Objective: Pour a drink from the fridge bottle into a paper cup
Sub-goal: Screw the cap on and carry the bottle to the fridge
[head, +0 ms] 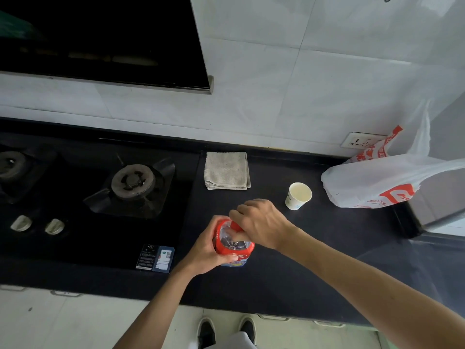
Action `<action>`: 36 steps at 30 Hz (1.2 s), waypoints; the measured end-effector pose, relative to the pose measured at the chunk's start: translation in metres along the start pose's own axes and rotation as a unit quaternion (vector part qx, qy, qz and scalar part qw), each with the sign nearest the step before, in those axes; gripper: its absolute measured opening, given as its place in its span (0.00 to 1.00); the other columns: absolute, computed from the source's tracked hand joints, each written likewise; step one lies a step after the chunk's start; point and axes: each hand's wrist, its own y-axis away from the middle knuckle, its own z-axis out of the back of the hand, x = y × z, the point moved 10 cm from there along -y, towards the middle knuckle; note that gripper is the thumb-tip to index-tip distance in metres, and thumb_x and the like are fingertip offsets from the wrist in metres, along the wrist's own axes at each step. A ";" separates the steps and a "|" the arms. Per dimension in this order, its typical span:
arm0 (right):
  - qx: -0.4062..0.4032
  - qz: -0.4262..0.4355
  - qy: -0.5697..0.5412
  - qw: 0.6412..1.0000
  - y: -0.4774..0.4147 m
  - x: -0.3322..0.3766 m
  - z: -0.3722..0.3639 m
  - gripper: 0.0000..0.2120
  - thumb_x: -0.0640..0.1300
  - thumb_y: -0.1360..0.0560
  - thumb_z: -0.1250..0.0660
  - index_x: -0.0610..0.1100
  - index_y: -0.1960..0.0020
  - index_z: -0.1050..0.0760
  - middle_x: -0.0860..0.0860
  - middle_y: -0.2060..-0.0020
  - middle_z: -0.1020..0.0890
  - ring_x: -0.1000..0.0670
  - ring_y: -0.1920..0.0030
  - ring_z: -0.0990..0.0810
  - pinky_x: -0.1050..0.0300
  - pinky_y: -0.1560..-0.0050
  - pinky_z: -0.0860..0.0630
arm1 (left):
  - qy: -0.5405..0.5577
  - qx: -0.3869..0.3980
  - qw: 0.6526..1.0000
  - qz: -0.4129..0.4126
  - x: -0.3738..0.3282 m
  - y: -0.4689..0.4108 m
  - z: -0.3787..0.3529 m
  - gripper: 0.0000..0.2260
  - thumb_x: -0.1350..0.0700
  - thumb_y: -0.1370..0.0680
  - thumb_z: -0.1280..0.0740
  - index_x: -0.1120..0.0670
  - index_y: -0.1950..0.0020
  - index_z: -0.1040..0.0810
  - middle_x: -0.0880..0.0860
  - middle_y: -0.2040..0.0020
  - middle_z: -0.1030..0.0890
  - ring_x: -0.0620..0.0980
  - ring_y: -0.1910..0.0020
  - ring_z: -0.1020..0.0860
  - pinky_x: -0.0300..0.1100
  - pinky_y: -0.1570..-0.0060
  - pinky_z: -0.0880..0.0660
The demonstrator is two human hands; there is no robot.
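Observation:
A clear plastic bottle [235,244] with a red label stands upright on the black counter [314,260], seen from above. My left hand [207,249] grips its body from the left side. My right hand [259,222] reaches over the top, fingers curled down around the bottle's neck; the cap is hidden under them. A white paper cup [298,196] stands upright on the counter to the right and behind the bottle, apart from both hands, with pale contents or a pale inside.
A folded grey cloth [226,171] lies at the back of the counter. A white plastic bag with red print [377,182] sits at the right near a wall socket [359,141]. A gas hob [133,182] with knobs [54,226] fills the left side.

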 end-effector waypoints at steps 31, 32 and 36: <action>0.013 -0.264 -0.423 0.867 0.066 -0.009 -0.076 0.39 0.58 0.33 0.23 0.56 0.28 0.38 0.59 0.34 0.35 0.61 0.37 0.29 0.65 0.39 0.25 | 0.002 0.039 0.999 -0.025 0.009 0.000 0.002 0.48 0.54 0.37 0.17 0.40 0.25 0.41 0.47 0.30 0.30 0.48 0.31 0.27 0.50 0.37 0.23; 0.002 -0.261 -0.413 0.872 0.066 -0.009 -0.074 0.38 0.60 0.33 0.23 0.54 0.29 0.36 0.57 0.34 0.33 0.59 0.37 0.28 0.63 0.39 0.25 | -0.001 0.046 0.999 -0.014 0.012 0.001 0.002 0.48 0.53 0.37 0.17 0.39 0.25 0.42 0.46 0.30 0.30 0.47 0.31 0.27 0.50 0.36 0.24; -0.031 -0.248 -0.403 0.880 0.062 -0.005 -0.059 0.37 0.66 0.35 0.26 0.57 0.30 0.34 0.60 0.36 0.31 0.59 0.37 0.27 0.65 0.39 0.26 | -0.004 0.077 0.996 0.055 0.033 0.013 0.012 0.45 0.50 0.37 0.21 0.37 0.26 0.42 0.44 0.28 0.31 0.45 0.27 0.33 0.52 0.27 0.34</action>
